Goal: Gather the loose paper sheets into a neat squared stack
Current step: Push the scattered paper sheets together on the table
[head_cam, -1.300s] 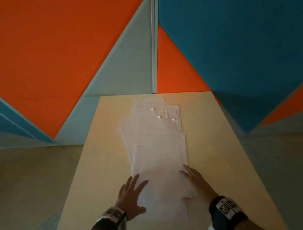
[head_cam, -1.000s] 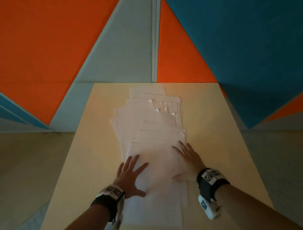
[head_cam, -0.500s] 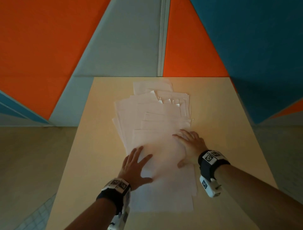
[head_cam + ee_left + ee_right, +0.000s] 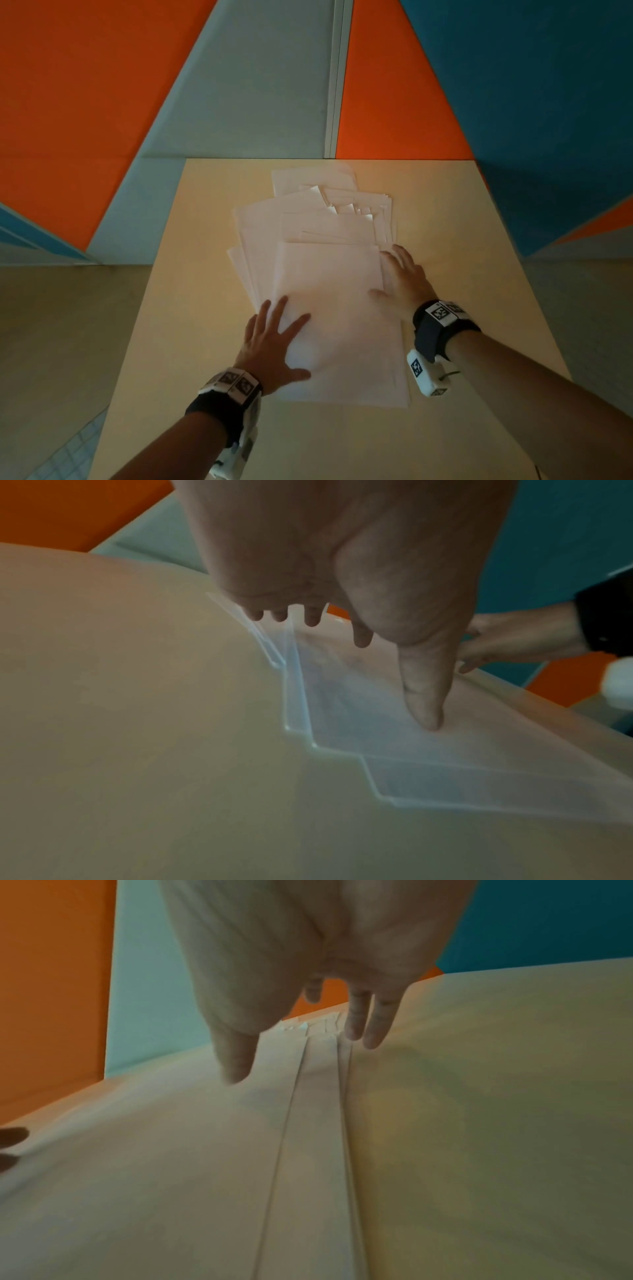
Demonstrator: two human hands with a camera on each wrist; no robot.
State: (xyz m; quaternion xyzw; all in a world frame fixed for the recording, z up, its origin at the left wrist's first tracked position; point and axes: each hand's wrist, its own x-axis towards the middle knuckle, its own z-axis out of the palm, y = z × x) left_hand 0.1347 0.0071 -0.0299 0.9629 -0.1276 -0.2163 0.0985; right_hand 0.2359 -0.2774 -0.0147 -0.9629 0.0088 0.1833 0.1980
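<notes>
Loose paper sheets [image 4: 325, 274] lie fanned in a messy overlapping pile down the middle of a light wooden table [image 4: 479, 240], running from the near centre toward the far edge. Sheet edges are staggered, not squared: on the left side several corners step out one past another, and at the far end smaller corners poke out at different angles.

Left hand [image 4: 270, 342] lies flat on the near left part of the pile, fingers straight and spread wide, thumb out to the right on the top sheet. The left wrist view shows the thumb tip pressing on paper and the other fingertips [image 4: 311, 616] reaching the staggered left edges; palm is down, nothing gripped.

Right hand [image 4: 404, 281] lies flat at the right edge of the pile, fingers straight and fairly close together pointing far, thumb out to the left on the top sheet. In the right wrist view the right hand's fingers [image 4: 377, 1026] come down just beside the long right edges of the sheets; whether the tips touch paper or table there I cannot tell. Nothing pinched.

Both wrists carry dark bands with black-and-white marker tags [image 4: 440, 313]. Behind the table stand wall panels [image 4: 85, 85] in orange, pale grey-green and blue.
</notes>
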